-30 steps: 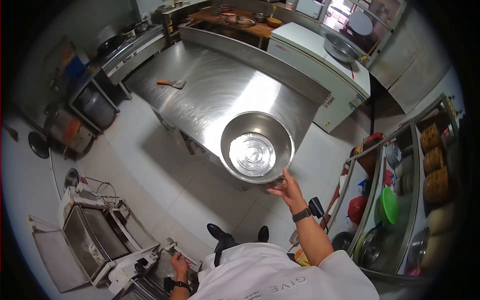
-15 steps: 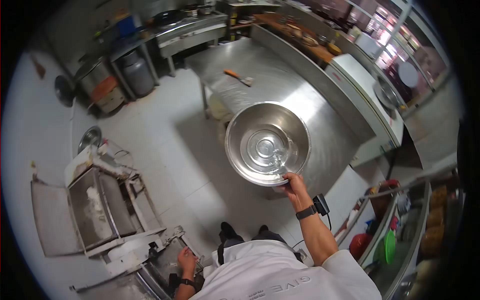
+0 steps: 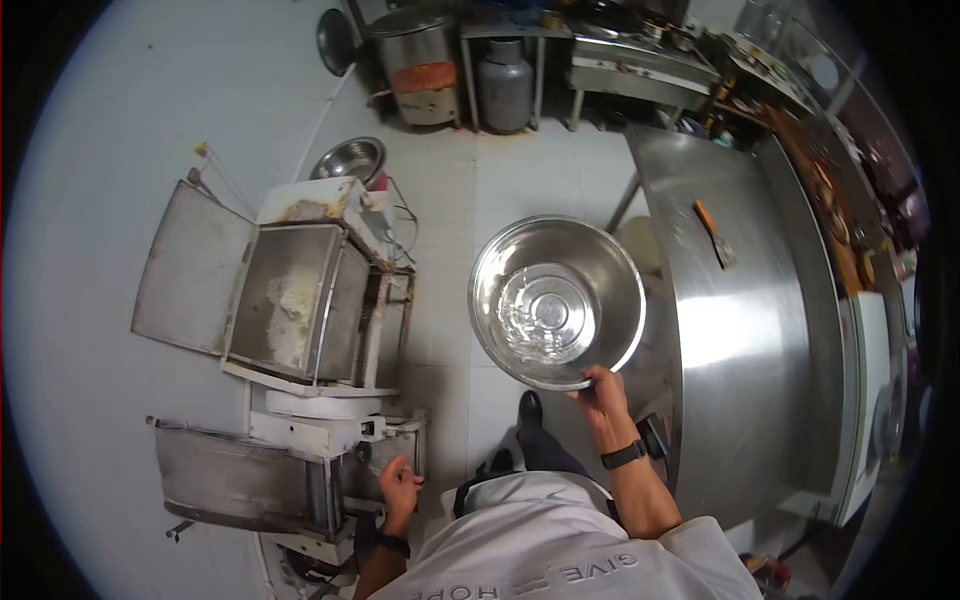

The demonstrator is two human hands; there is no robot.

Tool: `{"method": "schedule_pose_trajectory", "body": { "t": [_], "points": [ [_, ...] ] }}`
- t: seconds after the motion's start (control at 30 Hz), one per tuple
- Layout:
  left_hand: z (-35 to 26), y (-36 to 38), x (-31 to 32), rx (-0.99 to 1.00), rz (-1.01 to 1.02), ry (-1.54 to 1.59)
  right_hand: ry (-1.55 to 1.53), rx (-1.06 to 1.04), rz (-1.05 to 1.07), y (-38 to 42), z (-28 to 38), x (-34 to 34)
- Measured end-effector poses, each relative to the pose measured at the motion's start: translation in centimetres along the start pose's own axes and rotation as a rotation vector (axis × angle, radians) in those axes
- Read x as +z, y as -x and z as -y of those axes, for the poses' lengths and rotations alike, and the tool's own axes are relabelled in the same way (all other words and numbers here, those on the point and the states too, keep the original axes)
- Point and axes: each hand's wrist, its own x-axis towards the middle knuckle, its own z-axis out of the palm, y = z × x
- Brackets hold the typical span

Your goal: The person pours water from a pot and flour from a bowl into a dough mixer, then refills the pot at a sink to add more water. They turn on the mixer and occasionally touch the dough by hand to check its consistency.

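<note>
My right hand grips the near rim of a large stainless steel basin, thumb over the edge. A shallow pool of clear water lies in the basin, which hangs over the floor between the steel table and the machine. Low on the left, my left hand holds nothing, its fingers loosely bent and apart. Beside that hand stands a white, rust-stained machine. Its metal trough has the lid swung back, with pale, floury or doughy stuff inside.
To the right runs a steel table with an orange-handled scraper on it. A metal bowl sits behind the machine. Along the far wall are a large pot, a gas cylinder and a stove. A cable trails near the machine.
My view has turned left toward the machine. The basin, still in my right hand, has gone from over the table to over the floor, and its water has shifted. My left hand stays empty.
</note>
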Motion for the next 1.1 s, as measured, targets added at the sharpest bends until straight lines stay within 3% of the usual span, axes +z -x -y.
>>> {"method": "schedule_pose_trajectory", "body": {
  "t": [0.1,0.3,0.4,0.47,0.57,0.63,0.83,1.1],
  "points": [
    [-3.2,-0.5,0.4,-0.091,-0.111,0.057,0.099,-0.061,0.079,-3.0,1.3,5.3],
    [-7.6,-3.2,0.5,0.110,-0.423,0.221,0.239,0.040,0.195,-8.0,0.3,12.7],
    [-9.5,-6.8,-0.9,0.202,-0.578,0.167,0.314,0.044,0.199,-10.1,0.4,14.9],
    [-11.4,-9.6,-1.9,0.160,-0.677,0.245,0.353,0.076,0.185,-11.9,0.8,16.5],
    [-12.8,-14.8,-4.9,0.242,-0.843,0.026,0.397,0.064,0.240,-13.5,1.4,20.8],
    [-12.7,-18.8,-6.6,0.394,-0.999,0.040,0.490,0.027,0.261,-15.4,1.5,23.9],
    [-14.0,-26.1,-11.0,0.317,-1.165,-0.101,0.680,0.035,0.313,-17.8,-1.2,34.3],
    [-10.5,-30.4,-12.9,0.135,-1.170,-0.285,0.873,0.027,0.488,-20.3,-4.4,45.0]
  ]
}}
